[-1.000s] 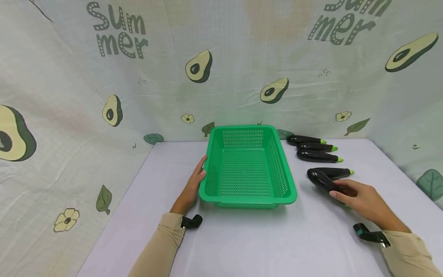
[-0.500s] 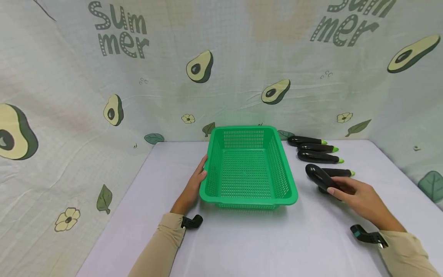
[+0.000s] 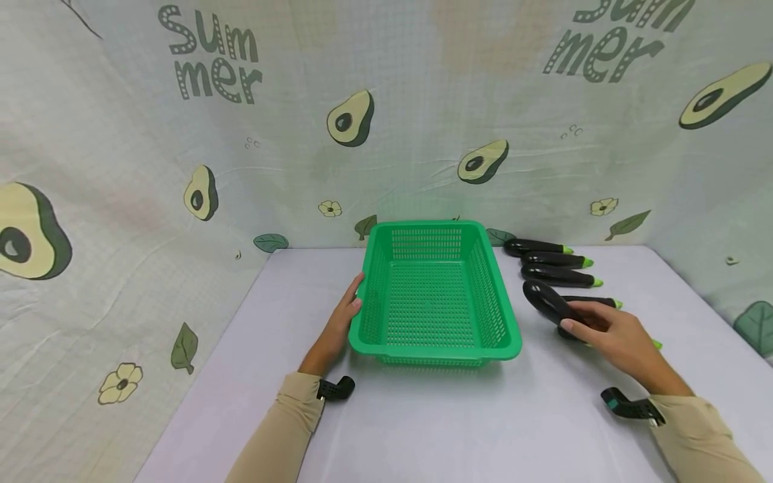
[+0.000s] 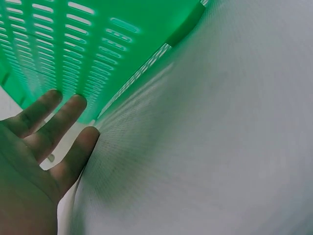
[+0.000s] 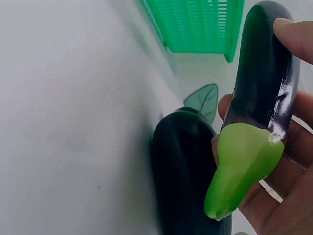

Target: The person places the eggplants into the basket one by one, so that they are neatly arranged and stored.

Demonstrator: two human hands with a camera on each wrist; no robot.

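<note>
My right hand [image 3: 625, 342] grips a dark eggplant [image 3: 546, 301] between thumb and fingers, its rounded end pointing up and left. The right wrist view shows its light green cap [image 5: 244, 166] hanging toward the camera. Below it lies another eggplant [image 5: 183, 171], mostly covered by the hand in the head view. Just beyond the fingers is a further eggplant [image 3: 592, 300], partly hidden. A green perforated basket [image 3: 435, 353] stands mid-table. Along its left side rests my left hand [image 3: 335, 325], its fingers [image 4: 68, 112] extended against the slotted wall.
Three more eggplants [image 3: 558, 275] lie in a row at the back right, beside the basket's far corner, green stems to the right. A printed cloth [image 3: 417, 80] hangs behind the white-covered table [image 3: 435, 429].
My right hand has raised the eggplant off the one under it and shifted slightly left toward the basket. My left hand stays against the basket's side.
</note>
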